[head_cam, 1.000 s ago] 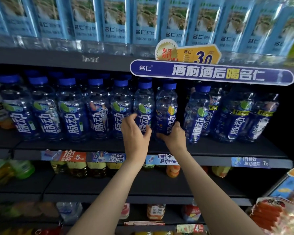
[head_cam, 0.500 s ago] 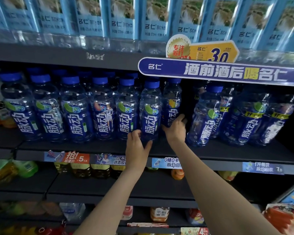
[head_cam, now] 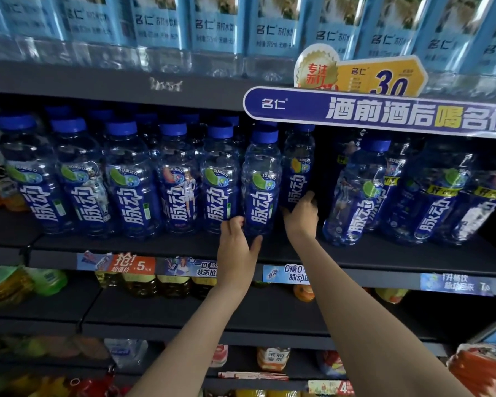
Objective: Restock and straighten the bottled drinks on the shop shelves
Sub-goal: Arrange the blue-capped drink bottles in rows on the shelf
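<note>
Left hand point(head_cam: 236, 247) grips the base of the front bottle point(head_cam: 260, 184) ending the aligned row; right hand point(head_cam: 301, 214) apparently holds the bottle behind point(head_cam: 297, 173). Bottles at right point(head_cam: 355, 196) lean unevenly on the shelf point(head_cam: 384, 259), not yet straightened.

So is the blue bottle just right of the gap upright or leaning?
Leaning. The blue bottle tilts, its cap further right than its base, unlike the upright row left of the gap. Neither hand touches it.
</note>
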